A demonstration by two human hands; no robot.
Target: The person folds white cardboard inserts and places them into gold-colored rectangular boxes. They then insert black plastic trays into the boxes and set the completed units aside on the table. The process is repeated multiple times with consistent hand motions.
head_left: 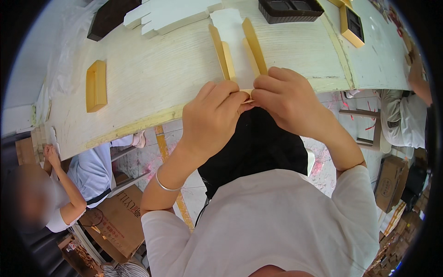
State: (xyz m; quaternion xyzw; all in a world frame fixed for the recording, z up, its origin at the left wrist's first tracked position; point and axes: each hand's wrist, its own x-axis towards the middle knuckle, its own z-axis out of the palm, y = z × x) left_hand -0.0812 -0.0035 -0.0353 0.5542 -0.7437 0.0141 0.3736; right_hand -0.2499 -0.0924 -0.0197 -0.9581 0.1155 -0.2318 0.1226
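Observation:
At the near edge of the table, both hands grip the near end of a partly folded cardboard box (254, 46). It is white on its inner face, with gold side flaps standing up in two rows that point away from me. My left hand (210, 115) pinches the near edge with bent fingers. Close beside it, my right hand (288, 99) presses the same edge between thumb and fingers. The fingertips almost meet, and they hide much of the fold between them.
On the table (152, 74) are a gold box (89, 87), flat white card pieces (177, 16), a dark box (110, 18), a black plastic tray (290, 17) and a gold box with black insert (354, 28). People sit at both sides; a carton (115, 226) stands lower left.

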